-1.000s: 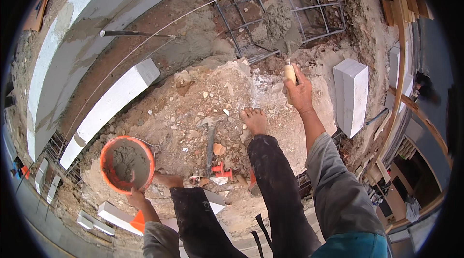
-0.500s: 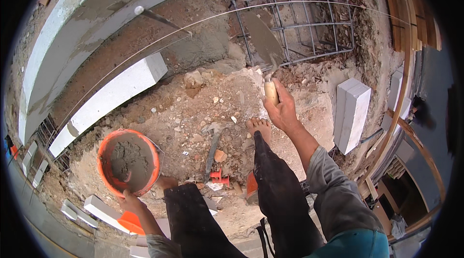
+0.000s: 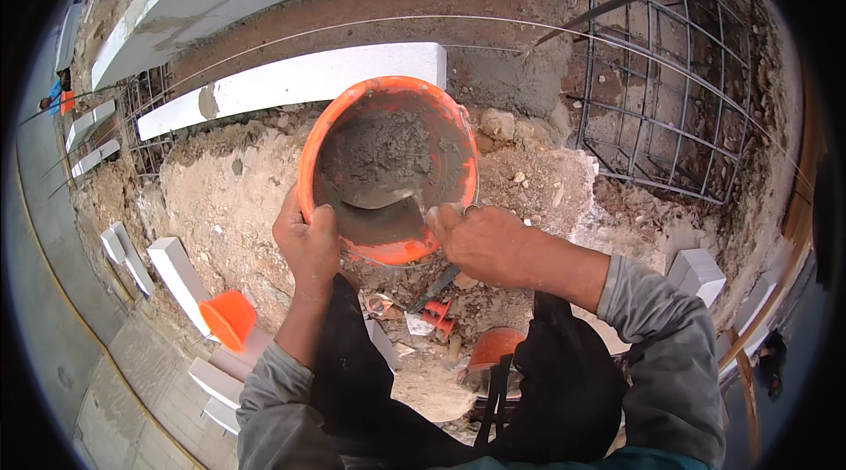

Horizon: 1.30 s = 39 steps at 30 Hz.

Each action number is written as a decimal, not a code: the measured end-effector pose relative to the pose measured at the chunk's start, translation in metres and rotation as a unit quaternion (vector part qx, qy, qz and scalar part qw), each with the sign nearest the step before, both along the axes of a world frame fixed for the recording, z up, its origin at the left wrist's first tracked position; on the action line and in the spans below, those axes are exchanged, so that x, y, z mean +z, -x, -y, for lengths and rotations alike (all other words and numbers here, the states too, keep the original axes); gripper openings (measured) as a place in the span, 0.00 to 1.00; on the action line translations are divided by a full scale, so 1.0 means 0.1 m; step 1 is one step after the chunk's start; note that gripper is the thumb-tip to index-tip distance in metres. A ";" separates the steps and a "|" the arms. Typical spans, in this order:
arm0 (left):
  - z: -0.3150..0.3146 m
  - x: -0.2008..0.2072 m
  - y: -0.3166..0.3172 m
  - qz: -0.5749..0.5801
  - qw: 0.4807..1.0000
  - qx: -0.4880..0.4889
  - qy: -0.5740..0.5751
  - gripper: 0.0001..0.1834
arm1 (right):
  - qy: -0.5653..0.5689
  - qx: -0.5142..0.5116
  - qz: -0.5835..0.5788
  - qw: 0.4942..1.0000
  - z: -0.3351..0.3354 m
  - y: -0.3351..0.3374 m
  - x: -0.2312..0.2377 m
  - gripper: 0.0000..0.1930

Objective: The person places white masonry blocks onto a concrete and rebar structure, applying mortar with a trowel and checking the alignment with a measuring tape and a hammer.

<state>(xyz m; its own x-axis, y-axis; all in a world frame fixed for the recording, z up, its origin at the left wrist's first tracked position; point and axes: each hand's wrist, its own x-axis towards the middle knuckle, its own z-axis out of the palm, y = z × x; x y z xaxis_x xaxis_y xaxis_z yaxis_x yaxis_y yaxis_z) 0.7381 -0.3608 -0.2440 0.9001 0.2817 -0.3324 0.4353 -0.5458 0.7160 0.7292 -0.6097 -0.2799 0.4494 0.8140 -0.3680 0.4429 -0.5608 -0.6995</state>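
An orange bucket (image 3: 307, 162) with wet grey mortar (image 3: 379, 148) in it is tipped so its mouth faces me, in front of my knees. My left hand (image 3: 308, 243) clasps its near-left rim, thumb on the edge. At the near-right rim, my right hand (image 3: 493, 245) is closed round the handle of a trowel, mostly hidden by the fist. The mortar-smeared trowel blade (image 3: 388, 222) lies inside the bucket against the mortar. Just behind the bucket runs a row of white blocks (image 3: 388, 63), with a grey mortar smear near its left end.
A steel rebar cage (image 3: 656, 100) sits in a trench at the far right, crossed by a taut string (image 3: 388, 19) and a slanting rod (image 3: 599, 10). Loose soil and stones surround the bucket. An orange container (image 3: 229, 320) and white blocks (image 3: 181, 281) lie at left.
The bucket has come up from the lower left to the middle, held by my left hand. My right hand has brought the trowel from beside the rebar cage into the bucket. The view has shifted.
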 end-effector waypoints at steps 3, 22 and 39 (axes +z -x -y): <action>0.04 -0.03 0.09 0.016 0.998 -0.021 -0.051 0.26 | 0.001 -0.033 -0.027 0.999 0.25 -0.09 -0.05 0.28; 0.07 -0.51 0.47 0.095 0.990 0.107 0.006 0.23 | -0.310 -0.168 -0.580 0.734 -0.16 0.49 -1.25 0.30; -0.35 -0.52 0.44 0.103 0.987 0.115 -0.033 0.07 | -0.244 -0.566 -0.267 0.740 2.47 1.42 -0.99 0.36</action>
